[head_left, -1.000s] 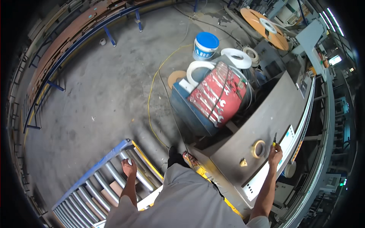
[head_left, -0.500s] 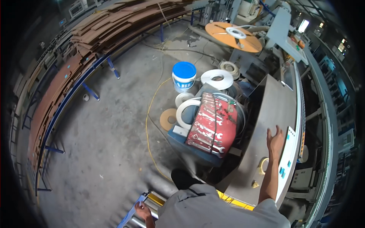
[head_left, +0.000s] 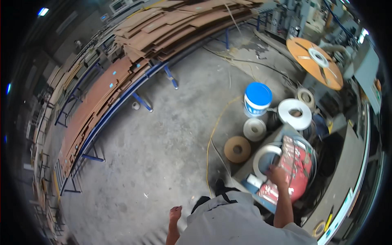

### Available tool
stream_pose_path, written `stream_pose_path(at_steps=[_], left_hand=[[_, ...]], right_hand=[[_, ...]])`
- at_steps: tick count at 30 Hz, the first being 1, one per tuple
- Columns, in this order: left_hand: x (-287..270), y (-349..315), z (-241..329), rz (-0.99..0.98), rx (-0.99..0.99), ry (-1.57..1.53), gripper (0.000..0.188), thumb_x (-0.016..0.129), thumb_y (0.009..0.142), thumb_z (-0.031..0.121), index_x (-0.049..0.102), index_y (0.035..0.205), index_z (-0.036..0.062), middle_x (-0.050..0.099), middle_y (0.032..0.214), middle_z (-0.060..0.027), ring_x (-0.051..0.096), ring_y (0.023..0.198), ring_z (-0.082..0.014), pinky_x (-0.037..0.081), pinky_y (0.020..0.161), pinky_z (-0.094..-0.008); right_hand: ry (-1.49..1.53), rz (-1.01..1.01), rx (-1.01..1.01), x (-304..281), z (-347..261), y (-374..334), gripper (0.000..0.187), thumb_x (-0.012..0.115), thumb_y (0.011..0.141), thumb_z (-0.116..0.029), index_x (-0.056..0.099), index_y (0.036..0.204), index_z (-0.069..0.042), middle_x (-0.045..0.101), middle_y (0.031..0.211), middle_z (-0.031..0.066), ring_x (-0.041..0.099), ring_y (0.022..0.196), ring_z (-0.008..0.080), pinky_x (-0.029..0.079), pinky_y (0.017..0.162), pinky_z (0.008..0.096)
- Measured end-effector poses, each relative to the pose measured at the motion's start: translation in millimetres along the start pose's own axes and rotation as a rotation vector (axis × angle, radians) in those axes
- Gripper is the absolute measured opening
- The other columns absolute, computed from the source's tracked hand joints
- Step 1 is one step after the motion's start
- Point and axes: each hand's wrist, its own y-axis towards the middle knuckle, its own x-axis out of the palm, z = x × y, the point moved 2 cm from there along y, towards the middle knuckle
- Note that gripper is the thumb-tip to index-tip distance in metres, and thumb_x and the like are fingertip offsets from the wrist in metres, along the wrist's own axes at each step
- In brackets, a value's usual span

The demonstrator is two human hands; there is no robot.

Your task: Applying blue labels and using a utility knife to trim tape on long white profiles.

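Note:
My right hand (head_left: 277, 175), blurred by motion, hangs over the red cloth-like cover (head_left: 300, 175) with several wrenches (head_left: 288, 159) on it. Its fingers are too smeared to read. Close to that hand, a white coil (head_left: 258, 164) of edge strip lies on the blue-grey box (head_left: 245, 182) under the wrenches. My left hand (head_left: 176, 212) hangs low at my left side above the floor, fingers curled in, nothing seen in them. To the right, a slim yellow tool (head_left: 329, 218) and a roll of tape (head_left: 319, 229) lie on the grey bench (head_left: 339, 179).
A blue-lidded bucket (head_left: 258, 98), a large white coil (head_left: 295, 114) and a brown roll (head_left: 237, 149) stand ahead right. A yellow cable (head_left: 208, 163) crosses the floor. Stacked brown boards (head_left: 98, 98) rest on a blue-framed conveyor (head_left: 110, 104) at left. Beyond is an orange reel (head_left: 314, 61).
My view has turned left. My right hand has left the bench and moved over the wrenches; a yellow tool now shows by the tape. My left hand has come away from the rollers.

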Motion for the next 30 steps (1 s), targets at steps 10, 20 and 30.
stream_pose_path(at_steps=[10, 20, 30], left_hand=[[14.9, 107.6, 45.5, -0.307, -0.803, -0.465, 0.044, 0.057, 0.091, 0.045, 0.065, 0.078, 0.0042, 0.063, 0.064, -0.0076, 0.061, 0.051, -0.0191, 0.05, 0.049, -0.0354], [-63.6, 503.5, 239.2, -0.097, 0.289, 0.009, 0.032, 0.051, 0.092, 0.034, 0.068, 0.081, 0.0093, 0.069, 0.078, -0.0127, 0.067, 0.072, -0.0297, 0.053, 0.066, -0.0442], [-121.7, 775.4, 595.9, -0.096, 0.219, -0.015, 0.031, 0.062, 0.09, 0.036, 0.067, 0.087, 0.0061, 0.068, 0.079, -0.0079, 0.062, 0.063, -0.018, 0.05, 0.057, -0.0314]], right_hand=[[0.141, -0.192, -0.465, 19.9, -231.9, 171.7, 0.033, 0.07, 0.077, -0.032, 0.069, 0.1, -0.009, 0.069, 0.081, 0.0157, 0.067, 0.077, 0.0337, 0.054, 0.07, 0.0442], [0.185, -0.218, -0.193, 16.6, -257.1, 330.6, 0.047, 0.069, 0.078, -0.042, 0.066, 0.111, -0.01, 0.07, 0.087, 0.016, 0.066, 0.084, 0.0367, 0.052, 0.076, 0.0472], [0.364, -0.064, 0.397, -48.4, -156.9, 484.7, 0.042, 0.067, 0.082, -0.037, 0.065, 0.114, -0.009, 0.071, 0.098, 0.0158, 0.067, 0.093, 0.0331, 0.053, 0.083, 0.0429]])
